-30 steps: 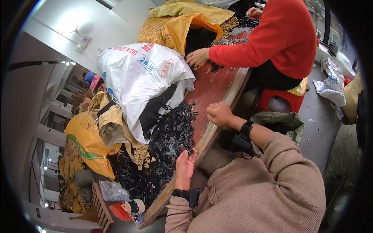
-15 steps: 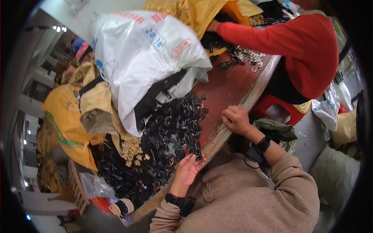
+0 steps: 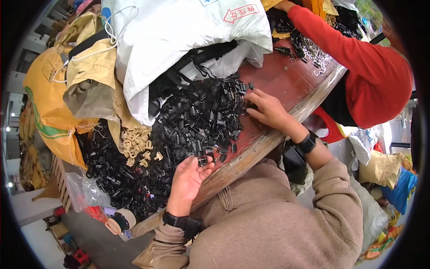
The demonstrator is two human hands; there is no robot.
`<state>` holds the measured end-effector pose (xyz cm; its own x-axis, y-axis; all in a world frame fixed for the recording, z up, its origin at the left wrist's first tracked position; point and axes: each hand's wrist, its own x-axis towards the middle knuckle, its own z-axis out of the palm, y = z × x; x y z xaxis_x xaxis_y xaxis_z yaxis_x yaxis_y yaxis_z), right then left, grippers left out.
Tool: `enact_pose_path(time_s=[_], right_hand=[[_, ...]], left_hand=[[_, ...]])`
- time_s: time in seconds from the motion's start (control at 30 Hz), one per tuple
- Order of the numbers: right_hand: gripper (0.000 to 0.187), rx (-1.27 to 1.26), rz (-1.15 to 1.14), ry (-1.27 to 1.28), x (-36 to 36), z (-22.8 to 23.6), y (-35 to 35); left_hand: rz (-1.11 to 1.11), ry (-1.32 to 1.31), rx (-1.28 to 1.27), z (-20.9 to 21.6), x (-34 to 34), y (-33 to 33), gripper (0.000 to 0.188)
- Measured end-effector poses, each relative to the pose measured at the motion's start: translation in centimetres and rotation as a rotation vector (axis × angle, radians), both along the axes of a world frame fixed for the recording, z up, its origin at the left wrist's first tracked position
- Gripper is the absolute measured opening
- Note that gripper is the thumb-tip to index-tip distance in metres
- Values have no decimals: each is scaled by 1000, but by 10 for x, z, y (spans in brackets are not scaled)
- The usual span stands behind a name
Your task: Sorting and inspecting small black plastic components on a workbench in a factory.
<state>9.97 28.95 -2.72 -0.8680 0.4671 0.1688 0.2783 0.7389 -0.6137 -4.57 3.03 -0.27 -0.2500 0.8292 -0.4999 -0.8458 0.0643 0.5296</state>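
Note:
A wide heap of small black plastic parts (image 3: pixel 192 114) covers the red tabletop (image 3: pixel 268 76). Low over its near edge, my left hand (image 3: pixel 186 181) is palm up. Its thumb and fingertips pinch a small black plastic part (image 3: pixel 204 161). My right hand (image 3: pixel 268 110) reaches in from the right, back upward, over the heap's right border. Its fingers are bent together at the border parts; whatever lies between the fingertips is too small to make out. Tan plastic pieces (image 3: pixel 136 142) form a small pile at the heap's left.
A large white sack (image 3: pixel 179 31) spills onto the heap from behind. A yellow sack (image 3: pixel 47 89) and a brown paper bag (image 3: pixel 94 71) stand at left. Worn wood (image 3: pixel 251 154) edges the table. A cup (image 3: pixel 123 219) sits at its left corner. A person in red (image 3: pixel 376 76) works at far right.
My right hand has gone from above the table edge to the heap's right border. The left hand still pinches a black part. The whole view has shifted, bringing the heap closer.

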Motion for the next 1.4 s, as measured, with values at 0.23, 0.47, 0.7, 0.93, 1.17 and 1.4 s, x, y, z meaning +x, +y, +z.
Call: enact_pose_path(time_s=[0.23,0.47,0.7,0.93,1.17,1.4], right_hand=[[18,136,64,-48,-12,-9,1],[19,22,-28,50,-17,-12,10],[19,32,-49,76,-20,-12,7],[15,-24,33,128,-29,4,-6],[13,-42,258,47,-54,33,-36],[18,38,663,130,-131,52,-120]], left_hand=[[57,-38,39,-1,-15,-4,29],[74,-96,48,-5,-21,-7,26],[87,-110,85,-4,-18,-9,23],[123,-89,86,-5,-17,-17,22],[224,-49,111,-10,-22,-43,32],[492,-25,107,-8,-32,-80,21]])
